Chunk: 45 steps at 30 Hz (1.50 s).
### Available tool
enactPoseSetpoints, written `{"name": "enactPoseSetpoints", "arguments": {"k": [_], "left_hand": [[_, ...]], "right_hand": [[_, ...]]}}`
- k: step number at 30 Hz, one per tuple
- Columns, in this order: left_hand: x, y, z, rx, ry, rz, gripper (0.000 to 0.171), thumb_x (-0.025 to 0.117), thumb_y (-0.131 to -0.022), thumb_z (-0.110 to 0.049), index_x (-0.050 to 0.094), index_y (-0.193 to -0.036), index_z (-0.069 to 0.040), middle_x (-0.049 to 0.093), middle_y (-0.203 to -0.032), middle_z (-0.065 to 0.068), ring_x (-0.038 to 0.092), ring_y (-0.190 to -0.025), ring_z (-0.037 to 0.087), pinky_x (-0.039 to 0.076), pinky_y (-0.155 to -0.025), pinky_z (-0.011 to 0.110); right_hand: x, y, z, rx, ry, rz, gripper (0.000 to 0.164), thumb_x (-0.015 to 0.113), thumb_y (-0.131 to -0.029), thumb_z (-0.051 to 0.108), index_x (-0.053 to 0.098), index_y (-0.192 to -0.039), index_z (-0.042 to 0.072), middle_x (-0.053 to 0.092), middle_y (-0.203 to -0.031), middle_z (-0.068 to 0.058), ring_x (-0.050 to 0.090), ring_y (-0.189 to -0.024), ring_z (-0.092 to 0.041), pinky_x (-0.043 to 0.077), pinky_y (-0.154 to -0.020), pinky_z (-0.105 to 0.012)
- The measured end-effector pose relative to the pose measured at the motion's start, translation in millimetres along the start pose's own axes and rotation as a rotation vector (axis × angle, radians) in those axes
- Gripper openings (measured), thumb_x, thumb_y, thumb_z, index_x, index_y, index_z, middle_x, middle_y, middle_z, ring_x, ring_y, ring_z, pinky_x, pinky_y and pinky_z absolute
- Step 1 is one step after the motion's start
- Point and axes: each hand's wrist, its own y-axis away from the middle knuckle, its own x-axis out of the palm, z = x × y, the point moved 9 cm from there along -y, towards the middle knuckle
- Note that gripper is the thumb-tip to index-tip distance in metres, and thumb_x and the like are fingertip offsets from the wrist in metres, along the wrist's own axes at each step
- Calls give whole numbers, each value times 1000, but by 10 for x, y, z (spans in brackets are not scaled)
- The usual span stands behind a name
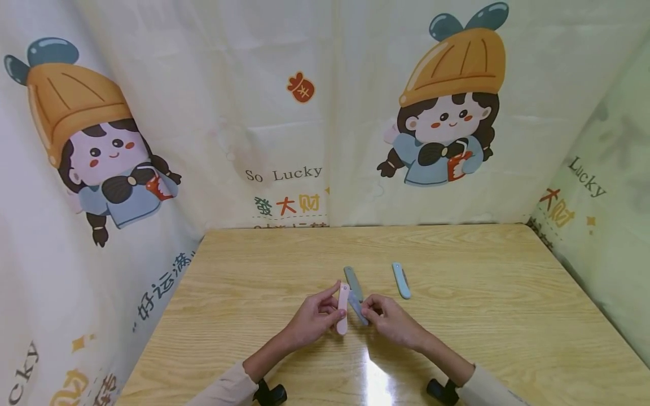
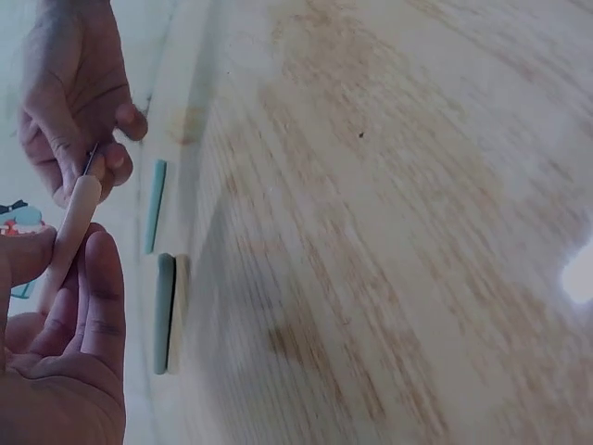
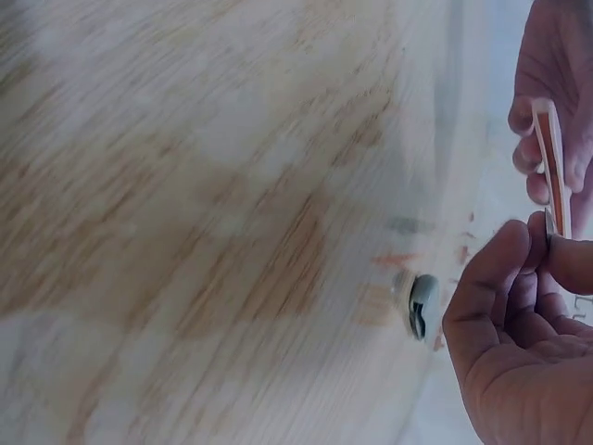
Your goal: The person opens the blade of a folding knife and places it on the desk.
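A pink folding knife (image 1: 343,310) is held up over the table, its blade (image 1: 357,307) partly swung out from the top of the handle. My left hand (image 1: 316,317) grips the handle between thumb and fingers. With thumb and forefinger, my right hand (image 1: 393,321) pinches the blade near its free end. The long slot along the pink handle (image 3: 554,171) faces the right wrist camera. Just behind the hands, a grey-green folding knife (image 1: 352,281) lies on the table. A light blue folding knife (image 1: 401,281) lies farther right.
The wood-grain table (image 1: 508,304) spreads out on both sides of the hands. A printed cloth (image 1: 355,124) with cartoon figures hangs behind it and along both sides. Light glares off the tabletop close to the person.
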Motion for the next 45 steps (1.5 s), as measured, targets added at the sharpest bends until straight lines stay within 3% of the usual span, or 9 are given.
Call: {"name": "enactPoseSetpoints", "arguments": {"k": [5, 9, 15, 20, 27, 34, 45], "left_hand": [[-20, 19, 14, -1, 3, 19, 63, 61, -101, 1, 29, -155, 7, 67, -102, 11, 67, -81, 16, 59, -66, 40], [-31, 38, 37, -21, 6, 21, 60, 61, -101, 1, 33, -155, 5, 67, -102, 10, 66, -81, 17, 59, -65, 37], [-2, 85, 71, -50, 24, 32, 59, 61, -101, 1, 35, -154, 5, 65, -102, 10, 66, -82, 18, 59, -65, 34], [50, 135, 75, -63, 44, 48, 60, 60, -102, 0, 33, -155, 5, 64, -102, 10, 65, -82, 17, 58, -65, 30], [104, 170, 92, -75, 85, 66, 60, 58, -102, 2, 31, -156, 4, 62, -101, 10, 63, -82, 17, 56, -64, 24], [127, 213, 142, -72, 93, 101, 60, 58, -103, 0, 30, -156, 5, 62, -103, 10, 64, -82, 16, 56, -64, 24], [205, 231, 119, -74, 130, 118, 60, 59, -101, 3, 34, -155, 4, 62, -99, 9, 63, -78, 14, 55, -64, 22]], "right_hand": [[-57, 4, -33, 40, -29, 15, 15, 49, -108, 8, 60, -104, -3, 55, -83, -8, 45, -58, -8, 35, -48, -19], [-128, -3, -10, 31, 18, -3, 14, 51, -107, 6, 61, -102, -1, 56, -80, -12, 44, -56, -7, 35, -46, -19], [-211, -16, 19, 1, 119, -37, 12, 55, -104, 5, 66, -100, 0, 60, -85, -11, 45, -61, -8, 36, -50, -21], [-249, -7, 3, 16, 128, -49, 12, 54, -104, 3, 65, -102, -1, 58, -87, -10, 45, -66, -13, 37, -54, -23], [-310, -51, 6, -38, 147, -106, 15, 52, -104, -1, 67, -103, -5, 62, -92, -9, 51, -80, -22, 43, -65, -25], [-364, -84, -43, -34, 111, -137, 17, 53, -105, 2, 64, -114, -8, 63, -94, -7, 53, -80, -26, 44, -61, -25], [-424, -166, -77, -16, 68, -173, 15, 55, -104, 0, 62, -113, -10, 61, -92, -8, 57, -87, -34, 44, -65, -25]]}}
